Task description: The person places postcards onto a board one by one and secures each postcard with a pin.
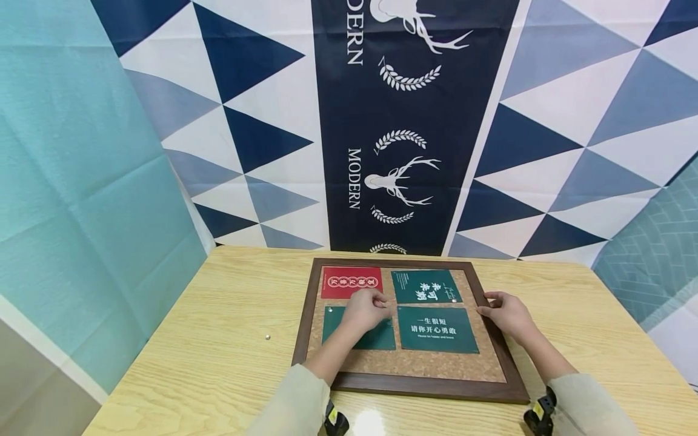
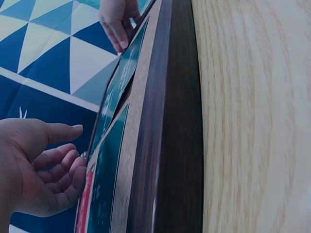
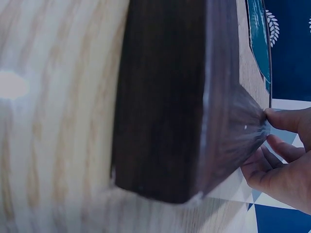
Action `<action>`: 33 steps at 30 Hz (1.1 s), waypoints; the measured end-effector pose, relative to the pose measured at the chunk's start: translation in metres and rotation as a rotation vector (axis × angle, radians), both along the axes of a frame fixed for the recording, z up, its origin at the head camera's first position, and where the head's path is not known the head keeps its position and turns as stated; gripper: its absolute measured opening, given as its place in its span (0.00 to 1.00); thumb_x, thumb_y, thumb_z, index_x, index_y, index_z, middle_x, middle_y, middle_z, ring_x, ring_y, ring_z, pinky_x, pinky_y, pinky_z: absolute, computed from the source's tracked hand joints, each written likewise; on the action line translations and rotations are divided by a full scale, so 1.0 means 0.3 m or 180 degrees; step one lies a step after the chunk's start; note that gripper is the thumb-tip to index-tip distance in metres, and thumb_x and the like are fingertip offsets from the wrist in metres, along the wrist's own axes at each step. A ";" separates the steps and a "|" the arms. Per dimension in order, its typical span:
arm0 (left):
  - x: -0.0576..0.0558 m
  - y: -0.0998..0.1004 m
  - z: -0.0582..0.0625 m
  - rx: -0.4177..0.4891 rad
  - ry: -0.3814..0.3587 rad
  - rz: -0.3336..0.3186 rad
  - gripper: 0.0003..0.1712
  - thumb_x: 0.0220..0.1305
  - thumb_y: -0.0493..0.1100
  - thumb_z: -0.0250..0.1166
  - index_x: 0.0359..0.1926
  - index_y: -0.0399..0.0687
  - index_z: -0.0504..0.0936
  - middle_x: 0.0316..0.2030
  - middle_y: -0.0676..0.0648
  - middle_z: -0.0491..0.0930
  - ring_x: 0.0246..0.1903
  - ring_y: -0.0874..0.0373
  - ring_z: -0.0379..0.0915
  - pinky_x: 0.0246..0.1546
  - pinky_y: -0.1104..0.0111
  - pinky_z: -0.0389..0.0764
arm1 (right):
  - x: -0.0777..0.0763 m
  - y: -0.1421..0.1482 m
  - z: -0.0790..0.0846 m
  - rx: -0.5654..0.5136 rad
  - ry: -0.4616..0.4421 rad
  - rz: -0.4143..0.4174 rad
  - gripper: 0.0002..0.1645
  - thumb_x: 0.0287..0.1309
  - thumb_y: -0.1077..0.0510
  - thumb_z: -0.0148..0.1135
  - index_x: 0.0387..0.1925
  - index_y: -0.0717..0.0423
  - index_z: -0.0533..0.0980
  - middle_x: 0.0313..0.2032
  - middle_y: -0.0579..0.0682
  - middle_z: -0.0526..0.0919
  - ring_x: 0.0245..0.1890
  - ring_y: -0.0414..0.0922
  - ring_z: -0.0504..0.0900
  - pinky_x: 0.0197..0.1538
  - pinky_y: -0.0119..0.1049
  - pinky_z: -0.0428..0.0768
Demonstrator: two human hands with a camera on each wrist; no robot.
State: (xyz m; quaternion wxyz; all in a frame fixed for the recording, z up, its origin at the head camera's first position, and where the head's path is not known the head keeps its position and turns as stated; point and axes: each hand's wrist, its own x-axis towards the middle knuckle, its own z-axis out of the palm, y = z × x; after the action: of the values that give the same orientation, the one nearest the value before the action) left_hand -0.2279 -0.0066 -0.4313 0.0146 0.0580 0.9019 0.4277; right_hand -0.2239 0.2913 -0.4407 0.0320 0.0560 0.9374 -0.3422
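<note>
A cork board (image 1: 414, 363) in a dark brown frame lies on the table, bearing one red card (image 1: 338, 290) and three green cards (image 1: 438, 342) with white print. My left hand (image 1: 366, 310) hovers over the board where the red card meets the lower left green card (image 1: 376, 340). In the left wrist view its thumb stands apart from loosely bent fingers; a small shiny pin (image 2: 83, 155) shows beside the fingertips. My right hand (image 1: 507, 313) pinches the frame's right edge between thumb and fingers, as the right wrist view also shows.
A small pin (image 1: 267, 336) lies loose on the wooden table (image 1: 218, 363), left of the board. Pins show on some card corners. Behind the table hangs a patterned cloth (image 1: 382, 121), with a teal cloth (image 1: 82, 181) at the left.
</note>
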 end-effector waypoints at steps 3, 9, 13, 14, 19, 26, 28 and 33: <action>0.002 -0.027 0.003 0.0122 -0.0018 -0.0027 0.14 0.46 0.45 0.68 0.35 0.44 0.82 0.24 0.54 0.77 0.24 0.65 0.69 0.23 0.74 0.70 | -0.002 0.000 -0.002 0.0010 0.0008 -0.0005 0.32 0.55 0.56 0.55 0.56 0.72 0.60 0.44 0.70 0.71 0.39 0.55 0.74 0.30 0.35 0.75; 0.008 -0.088 0.018 0.0259 -0.0063 -0.0086 0.13 0.47 0.45 0.68 0.34 0.45 0.81 0.26 0.52 0.77 0.27 0.63 0.70 0.26 0.72 0.72 | -0.002 -0.001 -0.004 0.0030 0.0037 0.0011 0.32 0.55 0.56 0.55 0.56 0.72 0.61 0.43 0.69 0.71 0.38 0.54 0.74 0.30 0.35 0.75; 0.009 -0.117 0.020 0.0312 -0.0083 -0.0048 0.12 0.47 0.45 0.68 0.34 0.45 0.81 0.26 0.52 0.77 0.27 0.62 0.70 0.27 0.71 0.72 | -0.003 0.002 -0.005 0.0045 0.0056 0.0005 0.32 0.55 0.56 0.55 0.56 0.72 0.61 0.42 0.67 0.71 0.37 0.53 0.74 0.29 0.33 0.74; 0.010 -0.122 0.019 0.0312 -0.0065 -0.0050 0.13 0.47 0.45 0.68 0.34 0.45 0.81 0.25 0.52 0.77 0.27 0.61 0.70 0.27 0.70 0.72 | -0.004 0.003 -0.006 0.0047 0.0057 0.0000 0.31 0.55 0.56 0.55 0.56 0.72 0.61 0.42 0.67 0.71 0.36 0.52 0.74 0.29 0.33 0.73; 0.020 -0.149 0.016 0.0223 -0.0009 -0.0052 0.13 0.47 0.46 0.68 0.34 0.45 0.81 0.25 0.52 0.77 0.26 0.62 0.70 0.26 0.72 0.72 | -0.006 0.003 -0.009 0.0043 0.0037 -0.0019 0.32 0.54 0.56 0.55 0.56 0.71 0.61 0.42 0.67 0.70 0.36 0.52 0.73 0.29 0.33 0.73; 0.034 -0.199 0.019 0.0261 -0.0062 -0.0080 0.13 0.48 0.45 0.67 0.34 0.44 0.81 0.26 0.51 0.78 0.27 0.61 0.71 0.25 0.71 0.72 | -0.008 0.006 -0.011 0.0056 0.0045 -0.0005 0.32 0.54 0.56 0.56 0.56 0.71 0.61 0.42 0.66 0.70 0.36 0.52 0.73 0.29 0.33 0.72; 0.038 -0.214 0.017 0.0224 -0.0051 -0.0070 0.13 0.48 0.46 0.67 0.34 0.45 0.81 0.26 0.52 0.78 0.27 0.61 0.71 0.26 0.71 0.72 | -0.008 0.006 -0.013 0.0054 0.0037 -0.0005 0.32 0.54 0.55 0.56 0.56 0.71 0.61 0.42 0.66 0.70 0.36 0.52 0.73 0.29 0.33 0.73; 0.049 -0.249 0.011 0.0221 -0.0030 -0.0026 0.13 0.48 0.45 0.67 0.35 0.43 0.81 0.26 0.51 0.77 0.28 0.60 0.70 0.26 0.70 0.71 | -0.009 0.006 -0.013 0.0067 0.0035 0.0001 0.32 0.54 0.55 0.56 0.56 0.71 0.61 0.42 0.67 0.71 0.37 0.53 0.73 0.30 0.34 0.73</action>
State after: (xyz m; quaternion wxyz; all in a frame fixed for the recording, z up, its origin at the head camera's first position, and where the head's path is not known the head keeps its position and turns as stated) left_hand -0.2131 -0.0813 -0.4278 0.0186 0.0603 0.8862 0.4590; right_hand -0.2264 0.2930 -0.4445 0.0263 0.0544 0.9411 -0.3326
